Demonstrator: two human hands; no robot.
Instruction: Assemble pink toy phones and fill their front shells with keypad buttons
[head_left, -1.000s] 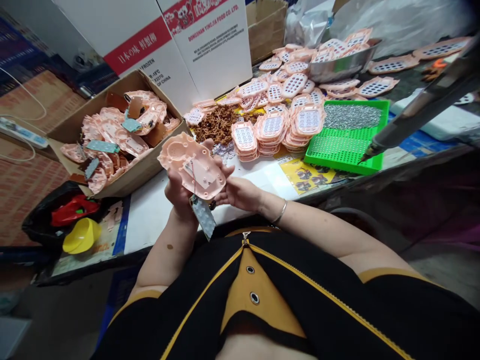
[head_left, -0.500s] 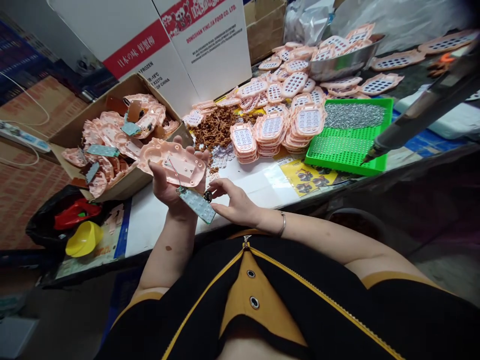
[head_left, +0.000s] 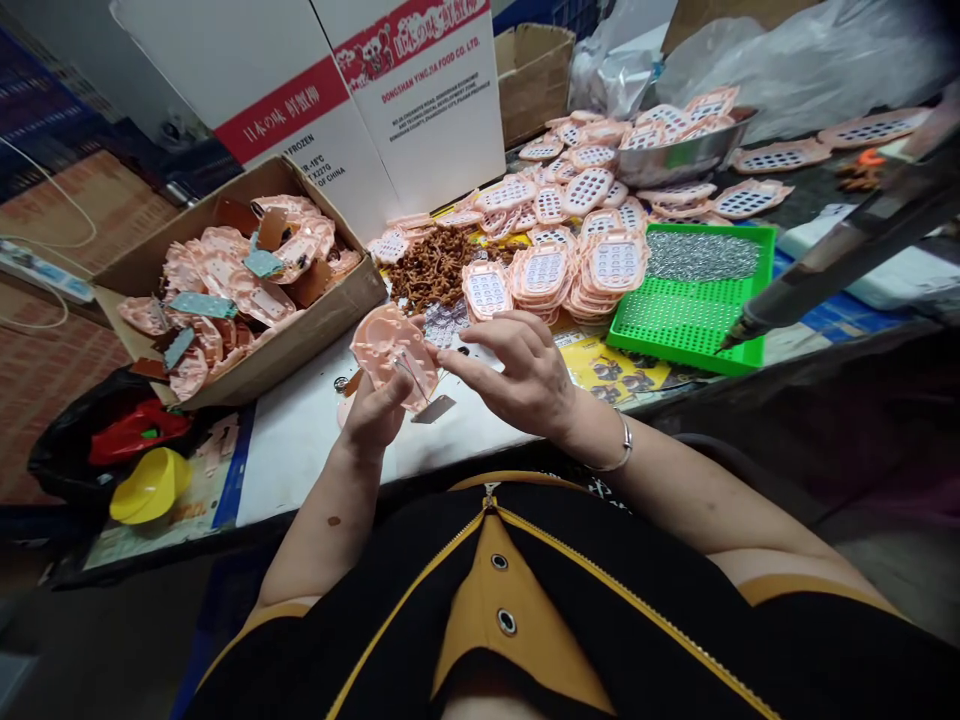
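My left hand (head_left: 377,408) grips a pink plastic shell (head_left: 382,345), its thumb pressed on the inner face. Thin wires run from the shell to a small board (head_left: 434,408) hanging at its lower right, tilted edge-on. Just right of the shell, my right hand (head_left: 521,375) has its fingers apart, with the index fingertip close to the shell's edge; whether it touches cannot be made out. A small round dark part (head_left: 341,385) shows left of my left hand's fingers.
An open carton (head_left: 300,335) of pink shells and boards stands left. Brown parts (head_left: 431,270), stacked pink grilles (head_left: 544,270) and a green tray (head_left: 667,335) with metal pieces lie behind. A dark pointed tool (head_left: 810,265) slants in from the right.
The shell has been turned and shifted right in my left hand, and its board now hangs edge-on. My right hand has moved up and right, its fingers spread away from the round part.
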